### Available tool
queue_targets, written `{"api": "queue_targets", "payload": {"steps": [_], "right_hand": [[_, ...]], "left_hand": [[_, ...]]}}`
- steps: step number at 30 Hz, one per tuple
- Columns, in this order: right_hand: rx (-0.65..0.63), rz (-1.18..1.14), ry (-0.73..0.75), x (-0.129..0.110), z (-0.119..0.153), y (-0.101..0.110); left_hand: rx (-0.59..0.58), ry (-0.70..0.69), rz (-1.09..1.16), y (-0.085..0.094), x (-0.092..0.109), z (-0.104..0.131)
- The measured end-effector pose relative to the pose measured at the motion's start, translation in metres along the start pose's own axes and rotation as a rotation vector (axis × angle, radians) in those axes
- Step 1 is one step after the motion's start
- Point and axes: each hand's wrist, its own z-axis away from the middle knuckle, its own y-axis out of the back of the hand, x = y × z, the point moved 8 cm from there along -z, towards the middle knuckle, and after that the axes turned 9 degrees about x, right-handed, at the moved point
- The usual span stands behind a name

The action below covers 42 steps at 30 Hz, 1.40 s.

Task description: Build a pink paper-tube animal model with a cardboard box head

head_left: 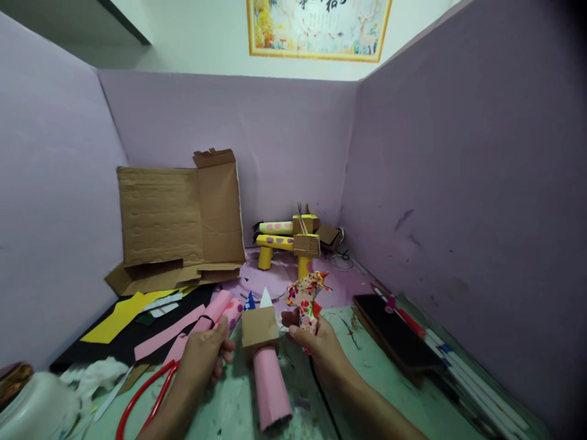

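My right hand (316, 339) is closed around a floral-patterned hot glue gun (306, 293), with a red trigger and a reddish nozzle pointing up and to the right. Its black cord (323, 391) runs down toward me. Between my hands a brown cardboard box (260, 327) lies on the table, with a pink paper tube (271, 388) at its near side. Behind the box stand a white cone (266, 298) and a blue cone (249, 301). My left hand (208, 351) has curled fingers left of the box; whatever is in them is hidden. Pink paper rolls (215, 308) lie just beyond it.
Red-handled scissors (137, 397) lie by my left forearm. A white container (39, 406) stands at the lower left. Cut cardboard (160, 214) leans at the back beside yellow tube animals (275, 241). On the right are a dark phone-like slab (394, 330) and pens (468, 366).
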Motion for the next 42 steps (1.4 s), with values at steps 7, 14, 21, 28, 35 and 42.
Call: {"api": "queue_targets", "payload": {"steps": [7, 14, 21, 28, 35, 42], "right_hand": [[-0.070, 0.006, -0.001, -0.002, 0.010, -0.011], [-0.196, -0.080, 0.035, -0.021, 0.019, -0.020], [-0.130, 0.031, 0.114, -0.034, 0.023, -0.007], [0.039, 0.123, 0.102, -0.058, 0.015, 0.017], [0.078, 0.238, 0.155, -0.068, 0.015, 0.023], [-0.101, 0.267, 0.238, -0.067, 0.020, 0.014]], "left_hand": [[-0.159, -0.039, -0.020, -0.029, 0.006, 0.004], [-0.316, 0.186, 0.319, -0.044, -0.008, 0.014], [-0.404, 0.271, 0.615, -0.045, 0.005, 0.031], [-0.191, 0.305, 0.800, -0.013, 0.003, 0.010], [-0.151, 0.297, 0.901, 0.001, 0.007, 0.005], [-0.121, 0.107, 0.787, 0.011, 0.015, 0.003]]}}
